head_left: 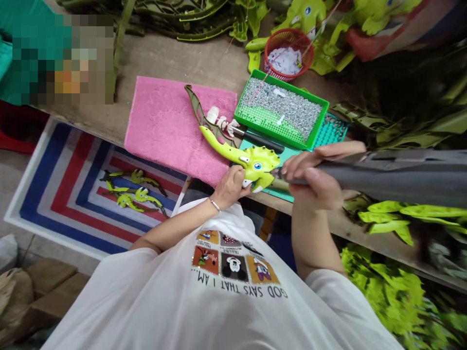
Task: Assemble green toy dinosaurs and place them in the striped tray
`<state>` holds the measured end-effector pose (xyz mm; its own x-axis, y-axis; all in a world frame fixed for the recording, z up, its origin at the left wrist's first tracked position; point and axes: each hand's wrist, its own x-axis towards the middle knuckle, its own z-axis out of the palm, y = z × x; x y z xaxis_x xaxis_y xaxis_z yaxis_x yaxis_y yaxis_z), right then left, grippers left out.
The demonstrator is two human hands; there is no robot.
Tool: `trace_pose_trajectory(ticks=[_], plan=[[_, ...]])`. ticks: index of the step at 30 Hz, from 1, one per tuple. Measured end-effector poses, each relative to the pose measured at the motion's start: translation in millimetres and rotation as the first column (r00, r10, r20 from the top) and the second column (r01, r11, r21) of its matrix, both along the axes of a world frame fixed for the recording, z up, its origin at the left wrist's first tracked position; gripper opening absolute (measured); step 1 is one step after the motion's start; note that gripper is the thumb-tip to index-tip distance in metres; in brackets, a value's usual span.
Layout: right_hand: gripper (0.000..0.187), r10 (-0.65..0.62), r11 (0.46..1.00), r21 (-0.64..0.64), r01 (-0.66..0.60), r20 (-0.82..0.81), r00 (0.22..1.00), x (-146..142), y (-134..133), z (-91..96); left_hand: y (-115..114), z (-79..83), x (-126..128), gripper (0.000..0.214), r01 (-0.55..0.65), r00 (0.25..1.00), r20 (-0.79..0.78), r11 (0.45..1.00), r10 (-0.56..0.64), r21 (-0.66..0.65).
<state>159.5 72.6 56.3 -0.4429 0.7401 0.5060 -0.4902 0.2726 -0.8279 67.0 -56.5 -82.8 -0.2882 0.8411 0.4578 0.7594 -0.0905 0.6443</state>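
My left hand (229, 187), a metal bracelet at its wrist, grips the lime-green toy dinosaur (251, 163) by its head and jaw. Its long olive-edged body stretches back across a pink towel (171, 126). My right hand (310, 177) is closed around a large grey power tool (394, 175), whose thin tip reaches the dinosaur's head frill and looks to touch it. A black-handled tool (260, 141) lies just behind the toy on a teal mat (270, 155).
A green tray (280, 109) of small silver fasteners and a red basket (288, 53) sit on the wooden bench (146, 63). Green toy parts pile up behind and to the right. A striped tub (91, 194) holding green pieces stands below the bench at left.
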Motion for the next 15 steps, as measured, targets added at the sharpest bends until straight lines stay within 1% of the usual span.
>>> trace_pose_trajectory(ticks=[2, 3, 5, 8, 10, 13, 15], plan=[[0.025, 0.115, 0.993, -0.030, -0.114, 0.039, 0.993, 0, -13, -5.7, 1, -1.0, 1, 0.029, 0.006, 1.000, 0.024, 1.000, -0.007, 0.029], [0.024, 0.154, 0.988, -0.044, -0.151, 0.073, 0.985, 0, -19, -10.5, 1, -1.3, 1, 0.029, 0.012, 0.999, 0.038, 0.999, -0.013, 0.034], [0.021, 0.186, 0.982, -0.054, -0.181, 0.125, 0.975, 0, -27, -21.5, 1, -1.3, 1, 0.028, 0.024, 0.997, 0.076, 1.000, -0.025, 0.020], [0.018, 0.187, 0.981, -0.077, -0.176, 0.165, 0.968, 0, -31, -36.0, 1, -0.2, 0, 0.024, 0.046, 0.989, 0.143, 0.999, -0.043, -0.017], [0.019, 0.194, 0.980, -0.078, -0.183, 0.166, 0.967, -1, -32, -42.2, 0, 1.1, -1, 0.023, 0.057, 0.986, 0.158, 0.998, -0.052, -0.024], [0.023, 0.170, 0.985, -0.033, -0.167, 0.192, 0.967, -2, -33, -47.1, -1, 3.1, -2, 0.022, 0.071, 0.988, 0.142, 0.997, -0.067, -0.023], [0.024, 0.127, 0.992, -0.011, -0.128, 0.253, 0.959, -2, -35, -49.0, -2, 4.0, -2, 0.021, 0.069, 0.990, 0.125, 0.997, -0.066, -0.022]])
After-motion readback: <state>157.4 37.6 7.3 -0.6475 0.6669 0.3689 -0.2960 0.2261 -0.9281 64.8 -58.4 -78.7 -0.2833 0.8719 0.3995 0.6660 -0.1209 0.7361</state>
